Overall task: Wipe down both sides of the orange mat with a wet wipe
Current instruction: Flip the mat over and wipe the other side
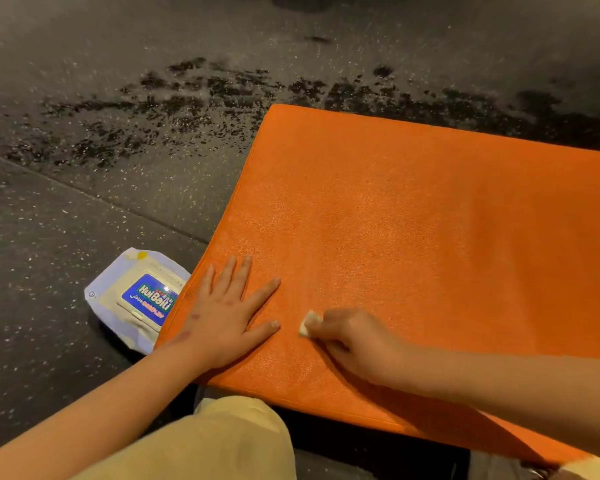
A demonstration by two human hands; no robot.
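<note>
Both of my grips are on the large flat orange mat with a fine grained surface (413, 220), which lies spread out in front of me over the dark speckled floor (66, 209) and fills the right half of the view. My left grip (222, 317) rests palm down near the mat's near left corner, with its fingers straight and fanned and holding nothing. My right grip (354, 341) sits just beside it to the right, its fingers curled round a small white wet wipe (310, 322) bunched into a wad. Only the wad's end pokes out at the fingertips, and it is pressed against the mat's top face. The two grips are close but apart.

A pale lilac soft packet of wipes with a blue label on its cream flip lid (136, 299) lies on the floor at the mat's left edge, and the mat's edge hides the packet's right side. Its lid looks closed.

Beyond the mat's far edge the floor carries a band of dark blotchy patches (222, 91). My knee in beige trousers (229, 441) shows at the bottom of the view, just below the mat's near edge.
</note>
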